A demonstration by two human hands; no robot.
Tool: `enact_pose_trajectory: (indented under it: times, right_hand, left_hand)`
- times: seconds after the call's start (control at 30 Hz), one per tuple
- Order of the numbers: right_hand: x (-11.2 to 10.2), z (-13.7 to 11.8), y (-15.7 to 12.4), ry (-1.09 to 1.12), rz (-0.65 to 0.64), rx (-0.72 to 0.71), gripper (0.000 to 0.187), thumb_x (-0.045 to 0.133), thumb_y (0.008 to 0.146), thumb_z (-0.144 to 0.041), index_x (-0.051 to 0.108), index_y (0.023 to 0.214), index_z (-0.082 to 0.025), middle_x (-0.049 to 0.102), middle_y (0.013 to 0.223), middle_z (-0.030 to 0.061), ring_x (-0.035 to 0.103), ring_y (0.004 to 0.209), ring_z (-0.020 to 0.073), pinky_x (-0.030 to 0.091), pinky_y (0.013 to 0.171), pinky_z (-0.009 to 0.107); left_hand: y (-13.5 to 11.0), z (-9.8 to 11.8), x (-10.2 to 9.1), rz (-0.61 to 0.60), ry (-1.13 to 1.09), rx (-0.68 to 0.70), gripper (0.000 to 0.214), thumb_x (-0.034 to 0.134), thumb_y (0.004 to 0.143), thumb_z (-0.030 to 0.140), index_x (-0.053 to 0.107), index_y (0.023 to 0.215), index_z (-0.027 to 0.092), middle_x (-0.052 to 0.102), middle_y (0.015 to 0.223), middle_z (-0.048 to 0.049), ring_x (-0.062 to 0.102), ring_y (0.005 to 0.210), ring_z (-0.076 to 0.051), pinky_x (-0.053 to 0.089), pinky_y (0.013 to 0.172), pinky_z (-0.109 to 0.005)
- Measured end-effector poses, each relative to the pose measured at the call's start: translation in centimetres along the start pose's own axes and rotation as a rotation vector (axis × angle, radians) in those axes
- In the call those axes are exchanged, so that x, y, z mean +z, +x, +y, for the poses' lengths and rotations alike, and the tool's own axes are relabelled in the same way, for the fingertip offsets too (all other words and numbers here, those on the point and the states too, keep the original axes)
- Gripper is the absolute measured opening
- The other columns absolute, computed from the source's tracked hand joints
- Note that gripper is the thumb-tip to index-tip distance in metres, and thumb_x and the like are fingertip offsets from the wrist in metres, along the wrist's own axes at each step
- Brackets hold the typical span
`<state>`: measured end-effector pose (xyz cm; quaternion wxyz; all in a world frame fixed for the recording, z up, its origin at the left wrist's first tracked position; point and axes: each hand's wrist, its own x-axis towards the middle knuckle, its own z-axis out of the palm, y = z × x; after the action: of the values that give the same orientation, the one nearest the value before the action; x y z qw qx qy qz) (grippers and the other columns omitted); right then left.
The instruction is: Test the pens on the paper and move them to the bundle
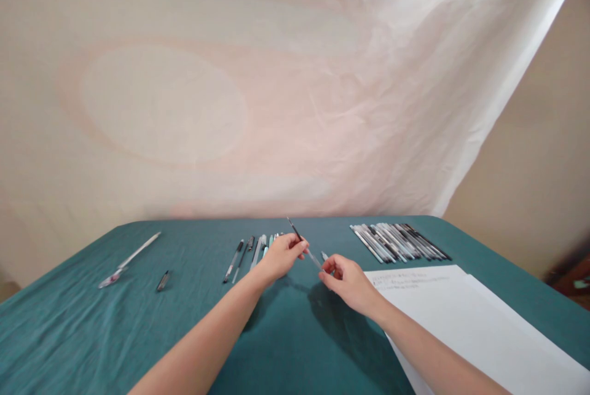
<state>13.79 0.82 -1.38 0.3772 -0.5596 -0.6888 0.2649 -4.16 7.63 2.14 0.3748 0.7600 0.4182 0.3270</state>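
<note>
A thin pen refill (314,258), dark toward its upper tip and clear along its lower part, slants between my two hands above the table. My left hand (284,254) pinches it near the middle, with the dark end pointing up and away. At its lower clear end, the fingertips of my right hand (346,278) are closed on it. A small greyish tip (324,255) shows just behind my right fingers; whether that hand also holds it, I cannot tell. Left of and partly behind my left hand lie several pens and pen parts (235,260).
A row of pens (399,242) lies side by side at the back right. White paper sheets (442,315) with some handwriting rest at the right front. On the left are a long white stick-like item with a clear wrapped end (133,260) and a small pen cap (163,281). Green cloth (286,346) covers the table.
</note>
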Motion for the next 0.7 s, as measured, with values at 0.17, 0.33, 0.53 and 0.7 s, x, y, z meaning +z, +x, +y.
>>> enact_pose_trajectory:
  times: [0.17,0.33,0.53,0.7]
  right_hand:
    - [0.3,0.2,0.1,0.137,-0.021,0.009,0.018,0.056,0.075,-0.033,0.057,0.084,-0.017,0.059,0.067,-0.0007,0.052,0.055,0.0112,0.039,0.051,0.022]
    - [0.9,0.6,0.2,0.324,-0.041,0.007,0.023,0.058,0.075,-0.035,0.056,0.088,-0.016,0.055,0.065,-0.0016,0.050,0.054,0.0101,0.039,0.049,0.021]
    - [1.9,1.0,-0.1,0.551,-0.022,0.041,0.024,0.056,0.078,-0.039,0.053,0.088,-0.018,0.047,0.063,-0.0049,0.040,0.045,0.0056,0.032,0.039,0.018]
    - [2.4,1.1,-0.3,0.599,-0.035,0.066,0.026,0.057,0.078,-0.040,0.053,0.088,-0.017,0.047,0.065,-0.0042,0.039,0.045,0.0048,0.032,0.039,0.017]
  left_hand:
    - [-0.6,0.7,0.2,-0.088,-0.036,0.009,0.030,0.047,0.078,0.036,0.065,0.084,0.013,0.065,0.073,-0.0020,0.057,0.068,-0.014,0.042,0.061,-0.022]
    - [-0.5,1.0,0.1,-0.138,-0.059,0.055,0.038,0.044,0.082,0.040,0.064,0.102,0.014,0.067,0.092,-0.0042,0.058,0.076,-0.015,0.043,0.068,-0.023]
    - [0.3,-1.2,-2.6,0.077,0.518,0.194,0.032,0.037,0.087,0.029,0.063,0.104,0.021,0.065,0.101,-0.0038,0.057,0.092,-0.017,0.040,0.081,-0.025]
    - [0.4,-3.3,-3.2,0.084,0.835,0.214,0.026,0.043,0.085,0.021,0.065,0.098,0.023,0.066,0.096,-0.0054,0.056,0.090,-0.020,0.037,0.080,-0.030]
